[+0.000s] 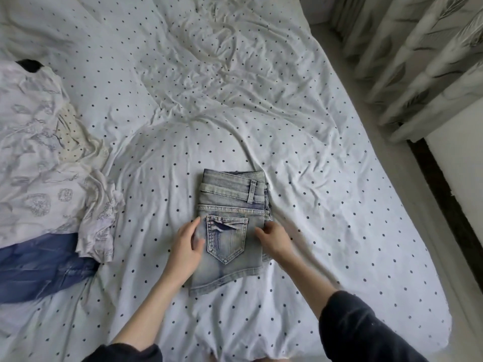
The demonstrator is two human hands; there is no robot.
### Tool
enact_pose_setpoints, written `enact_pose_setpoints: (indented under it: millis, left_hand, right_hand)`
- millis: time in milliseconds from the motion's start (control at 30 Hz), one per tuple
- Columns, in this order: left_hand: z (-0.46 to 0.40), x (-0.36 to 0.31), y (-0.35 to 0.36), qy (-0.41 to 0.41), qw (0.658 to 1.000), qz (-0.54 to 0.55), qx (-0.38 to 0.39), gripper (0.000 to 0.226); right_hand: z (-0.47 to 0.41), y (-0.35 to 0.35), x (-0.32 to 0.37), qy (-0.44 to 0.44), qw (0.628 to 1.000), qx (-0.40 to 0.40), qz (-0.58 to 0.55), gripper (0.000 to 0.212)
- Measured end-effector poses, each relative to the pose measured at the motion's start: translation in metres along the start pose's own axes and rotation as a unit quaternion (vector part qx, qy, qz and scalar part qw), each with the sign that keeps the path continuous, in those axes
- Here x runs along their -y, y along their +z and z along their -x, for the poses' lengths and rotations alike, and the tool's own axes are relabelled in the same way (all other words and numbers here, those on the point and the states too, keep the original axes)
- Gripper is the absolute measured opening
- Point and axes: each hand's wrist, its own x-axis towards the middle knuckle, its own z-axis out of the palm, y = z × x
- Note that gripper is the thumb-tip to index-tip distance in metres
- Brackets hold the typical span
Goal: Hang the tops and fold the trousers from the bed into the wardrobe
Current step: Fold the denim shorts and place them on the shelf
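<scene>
The folding step looks all but finished: the jeans lie on the bed as a compact, roughly rectangular packet, waistband and belt loop on the far side, back pocket uppermost between the two hands; the left hand rests on the packet's left edge with fingers nearly straight and slightly spread, a wide flat grip that presses rather than clasps; the right hand sits at the right edge with fingers loosely curled toward the fold, and whether it pinches the cloth or merely touches it I cannot tell; the next move, as I judge it, calls for both hands to slide under or clamp the layers from either side so the stack lifts as one piece and does not spring open on the way to the wardrobe, which is not in view; the denim is pale, acid-washed and stiff-looking, thick at the seams and stitched pocket, with a raw-looking hem nearest the person, so it should hold a crease well yet be bulky; well to the left of the left hand lies a crumpled white patterned top, thin and limp, overlapping a darker blue garment; the dotted sheet beneath is soft and wrinkled.
</scene>
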Motion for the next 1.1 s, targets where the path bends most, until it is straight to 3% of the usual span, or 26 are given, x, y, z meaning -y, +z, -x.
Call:
enact_pose_setpoints:
  millis: [167, 267, 400, 533, 700, 833, 1000, 1100]
  left_hand:
    - [0.003, -0.005, 0.003, -0.022, 0.998, 0.055, -0.033, 0.054]
    - [-0.003, -0.002, 0.011, -0.048, 0.995, 0.066, -0.055, 0.054]
    - [-0.008, 0.004, 0.02, -0.095, 0.991, 0.06, -0.068, 0.045]
    - [-0.005, 0.005, 0.018, -0.131, 0.988, 0.054, -0.06, 0.019]
    - [-0.002, 0.01, 0.011, -0.173, 0.977, 0.127, 0.014, 0.032]
    - [-0.005, 0.003, 0.002, -0.204, 0.976, 0.052, 0.058, 0.034]
    - [-0.005, -0.021, -0.018, -0.31, 0.924, 0.183, 0.126, 0.024]
    - [-0.009, -0.032, -0.036, -0.338, 0.899, 0.242, 0.139, 0.019]
  right_hand:
    - [0.004, -0.007, 0.018, -0.045, 0.991, -0.123, 0.024, 0.01]
    - [-0.005, -0.021, 0.009, -0.057, 0.986, -0.152, 0.039, 0.007]
    - [-0.01, -0.025, -0.01, -0.004, 0.994, -0.103, 0.046, 0.019]
    - [-0.007, -0.02, -0.022, 0.038, 0.999, -0.028, 0.007, 0.023]
    - [0.0, -0.025, -0.027, 0.087, 0.995, 0.016, -0.041, 0.032]
    - [0.002, -0.031, -0.021, 0.119, 0.99, 0.033, -0.062, 0.019]
    - [0.007, -0.045, -0.004, 0.161, 0.982, 0.063, -0.071, 0.018]
    - [0.011, -0.062, 0.011, 0.183, 0.97, 0.075, -0.141, 0.019]
